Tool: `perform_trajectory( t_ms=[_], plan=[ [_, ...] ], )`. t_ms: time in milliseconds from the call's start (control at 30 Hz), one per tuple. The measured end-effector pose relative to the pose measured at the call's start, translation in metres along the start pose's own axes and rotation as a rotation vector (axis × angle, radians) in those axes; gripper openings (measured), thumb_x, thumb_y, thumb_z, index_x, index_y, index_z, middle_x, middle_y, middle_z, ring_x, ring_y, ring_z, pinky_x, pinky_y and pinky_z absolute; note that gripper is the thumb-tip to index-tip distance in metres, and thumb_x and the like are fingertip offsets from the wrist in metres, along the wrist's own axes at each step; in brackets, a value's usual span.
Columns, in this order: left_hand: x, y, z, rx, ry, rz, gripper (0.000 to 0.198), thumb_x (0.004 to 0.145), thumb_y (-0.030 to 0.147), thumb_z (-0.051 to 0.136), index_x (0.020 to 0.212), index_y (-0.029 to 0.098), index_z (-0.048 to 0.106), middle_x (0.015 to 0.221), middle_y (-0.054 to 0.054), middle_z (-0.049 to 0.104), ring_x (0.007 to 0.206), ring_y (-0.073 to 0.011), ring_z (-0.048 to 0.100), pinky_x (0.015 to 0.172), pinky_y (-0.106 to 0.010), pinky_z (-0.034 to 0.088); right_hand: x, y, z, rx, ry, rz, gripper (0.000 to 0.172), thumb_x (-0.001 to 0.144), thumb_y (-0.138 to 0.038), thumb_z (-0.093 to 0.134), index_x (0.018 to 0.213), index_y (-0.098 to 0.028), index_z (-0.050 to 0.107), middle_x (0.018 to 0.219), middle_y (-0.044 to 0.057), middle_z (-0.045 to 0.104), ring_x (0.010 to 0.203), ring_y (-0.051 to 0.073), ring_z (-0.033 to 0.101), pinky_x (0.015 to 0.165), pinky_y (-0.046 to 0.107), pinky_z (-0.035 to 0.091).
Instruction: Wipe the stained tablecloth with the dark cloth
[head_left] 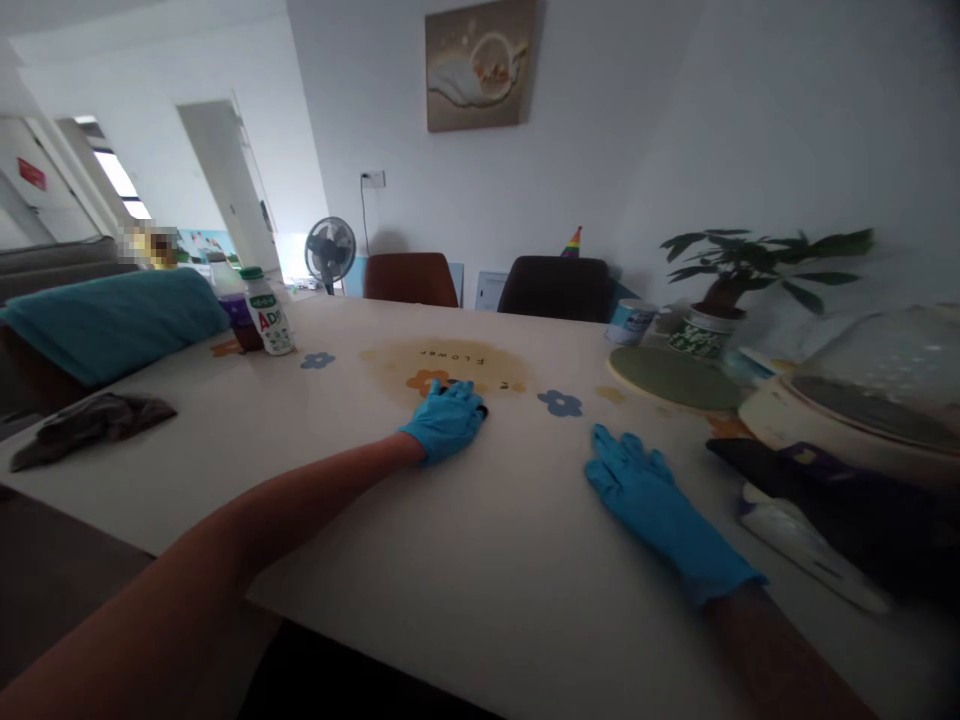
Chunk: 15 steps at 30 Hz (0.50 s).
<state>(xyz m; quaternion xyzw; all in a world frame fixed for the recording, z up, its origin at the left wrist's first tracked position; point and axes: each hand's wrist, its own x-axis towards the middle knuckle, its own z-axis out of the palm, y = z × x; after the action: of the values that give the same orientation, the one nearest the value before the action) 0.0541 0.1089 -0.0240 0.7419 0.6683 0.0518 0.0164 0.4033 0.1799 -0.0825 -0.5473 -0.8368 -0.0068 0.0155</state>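
Observation:
My left hand [448,418], in a blue glove, lies over a small dark object [482,411] near the middle of the white table [420,560]. Its fingers bend over the object, most of which is hidden beneath them. To the right, my right hand [637,490], gloved in blue too, rests palm down on the tabletop with its fingers apart and nothing in them. Printed flowers and the word "Flower" show on the table just beyond my left hand.
A white bottle [268,315] and a dark jar [244,325] stand at the back left; a grey cloth [97,425] lies at far left. On the right are a green mat [671,378], a potted plant [705,330], a can [628,323], a covered dish [847,415] and dark cloth [840,500].

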Motion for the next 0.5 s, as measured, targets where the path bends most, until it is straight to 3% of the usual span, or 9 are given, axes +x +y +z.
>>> perform_trajectory(
  t_ms=[133,300,400,500],
  plan=[
    [-0.027,-0.048,-0.012,-0.028,-0.013,-0.241,0.058,0.136,0.033,0.037,0.181,0.018,0.071,0.209,-0.019,0.045,0.195,-0.0356,0.044,0.163,-0.062,0.018,0.001,0.002,0.002,0.013,-0.007,-0.005,0.082,0.129,-0.044,0.028,0.203,-0.014,0.051,0.206,0.018,0.049,0.193,0.049,0.047,0.157,0.079,0.038],
    [-0.050,-0.105,-0.022,-0.033,0.008,-0.461,0.064,0.135,0.032,0.040,0.193,0.013,0.057,0.211,-0.022,0.038,0.194,-0.0364,0.044,0.158,-0.050,0.026,0.000,0.002,0.002,-0.009,0.009,0.006,0.082,0.129,-0.043,0.027,0.203,-0.016,0.051,0.206,0.016,0.051,0.192,0.046,0.049,0.157,0.075,0.039],
    [-0.058,-0.137,-0.027,-0.039,0.059,-0.577,0.073,0.135,0.044,0.047,0.201,0.013,0.044,0.214,-0.022,0.032,0.192,-0.0350,0.043,0.151,-0.038,0.032,0.001,0.003,0.007,-0.018,0.010,0.003,0.084,0.129,-0.041,0.024,0.203,-0.014,0.050,0.206,0.018,0.050,0.192,0.046,0.049,0.157,0.077,0.040],
    [-0.062,-0.165,-0.035,-0.027,0.091,-0.685,0.074,0.135,0.055,0.050,0.195,0.013,0.054,0.211,-0.021,0.039,0.186,-0.0380,0.045,0.150,-0.041,0.032,0.003,0.008,0.012,-0.022,0.035,-0.005,0.084,0.127,-0.042,0.026,0.201,-0.014,0.053,0.204,0.021,0.053,0.190,0.048,0.052,0.155,0.080,0.042]
  ],
)
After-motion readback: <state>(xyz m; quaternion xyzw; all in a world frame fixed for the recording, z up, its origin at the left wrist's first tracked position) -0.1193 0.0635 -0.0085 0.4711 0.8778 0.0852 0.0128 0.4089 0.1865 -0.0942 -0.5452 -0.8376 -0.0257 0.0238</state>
